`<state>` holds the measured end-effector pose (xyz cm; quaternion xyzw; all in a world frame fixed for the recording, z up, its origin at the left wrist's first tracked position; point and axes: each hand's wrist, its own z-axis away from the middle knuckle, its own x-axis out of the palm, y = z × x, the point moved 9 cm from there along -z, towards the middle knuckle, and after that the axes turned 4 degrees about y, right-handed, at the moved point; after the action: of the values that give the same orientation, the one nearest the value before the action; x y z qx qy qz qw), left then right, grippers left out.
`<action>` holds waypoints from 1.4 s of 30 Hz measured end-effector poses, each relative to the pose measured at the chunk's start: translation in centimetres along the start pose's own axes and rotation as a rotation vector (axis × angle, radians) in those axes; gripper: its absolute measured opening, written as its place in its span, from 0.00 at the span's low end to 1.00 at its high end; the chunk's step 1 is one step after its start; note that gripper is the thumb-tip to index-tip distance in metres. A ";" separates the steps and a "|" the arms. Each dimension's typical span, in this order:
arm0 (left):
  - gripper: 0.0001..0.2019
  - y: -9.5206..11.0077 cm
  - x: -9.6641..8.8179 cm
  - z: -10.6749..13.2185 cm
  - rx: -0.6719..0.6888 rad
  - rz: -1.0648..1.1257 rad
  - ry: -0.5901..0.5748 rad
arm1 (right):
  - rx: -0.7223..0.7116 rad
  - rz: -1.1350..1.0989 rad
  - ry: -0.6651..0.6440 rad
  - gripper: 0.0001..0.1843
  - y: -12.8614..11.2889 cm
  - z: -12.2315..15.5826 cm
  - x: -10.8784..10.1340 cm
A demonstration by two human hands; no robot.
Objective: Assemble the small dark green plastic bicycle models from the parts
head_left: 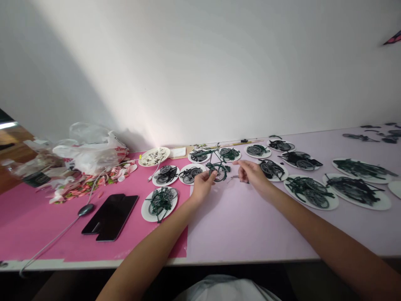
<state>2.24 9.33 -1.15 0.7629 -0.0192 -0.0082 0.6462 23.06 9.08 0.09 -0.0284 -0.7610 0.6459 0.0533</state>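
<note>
A miniature bicycle (220,167) with a dark green frame stands upright near the table's middle. My left hand (203,184) pinches it low down by a wheel. Just to its right, apart from the bicycle, my right hand (252,173) is bent with the index finger pointing left. A thin grey rod (233,179) sticks out from beneath its lower fingers; its kind is too small to make out. White plates hold green bicycle parts (160,202) on the left and more parts (310,192) on the right. Black parts (272,169) fill a plate beside my right hand.
A tablet and phone (114,217) lie at left on the pink tabletop, near a cable with a dark oval piece (86,210). Behind are plastic bags (90,150), pink petal-like scraps (94,186) and a plate of small white pieces (155,156). A wall borders the back.
</note>
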 end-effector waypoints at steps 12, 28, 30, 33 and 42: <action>0.25 0.6 -0.4 0.0 0.041 -0.028 0.040 | -0.326 0.923 -0.227 0.17 2.0 -2.6 -2.9; 0.26 0.9 -0.3 0.2 0.042 -0.039 0.034 | -0.421 0.915 -0.272 0.13 1.7 -3.3 -2.8; 0.27 1.1 -0.2 0.3 0.045 -0.039 0.031 | -0.457 0.932 -0.160 0.13 0.6 -3.7 -3.7; 0.26 1.3 -0.2 0.4 0.049 -0.038 0.029 | -0.508 0.950 -0.008 0.13 -0.7 -3.9 -5.0; 0.26 1.6 -0.2 0.4 0.056 -0.039 0.027 | -0.473 1.041 -0.063 0.12 0.2 -3.7 -4.7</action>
<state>1.96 8.65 0.39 0.7810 0.0039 -0.0100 0.6244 28.18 12.17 0.28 -0.3915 -0.7718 0.3995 -0.3025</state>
